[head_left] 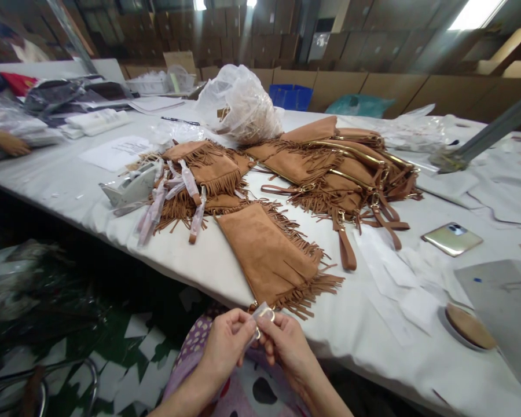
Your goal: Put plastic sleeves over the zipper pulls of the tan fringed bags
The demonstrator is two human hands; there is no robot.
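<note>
Left hand pinches translucent wrap, right hand a gold clasp, just nearer than the fringed pouch on the counter; from here I'd steady the clasp and smooth the wrap.

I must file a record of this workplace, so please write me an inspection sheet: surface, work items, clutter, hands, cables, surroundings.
Surface: table with wrinkled white covering.
Work items: brown fringed pouch lying at the near edge; more pouches piled behind it; several wrapped straps at the left pile.
Clutter: tape dispenser, plastic bag, phone, loose white sheets.
Hands: left hand and right hand both pinch a whitish-wrapped piece with gold-coloured hardware.
Cables: nothing seen.
Surroundings: cardboard boxes behind; white scraps on the floor; co-worker's hand at far left.
</note>
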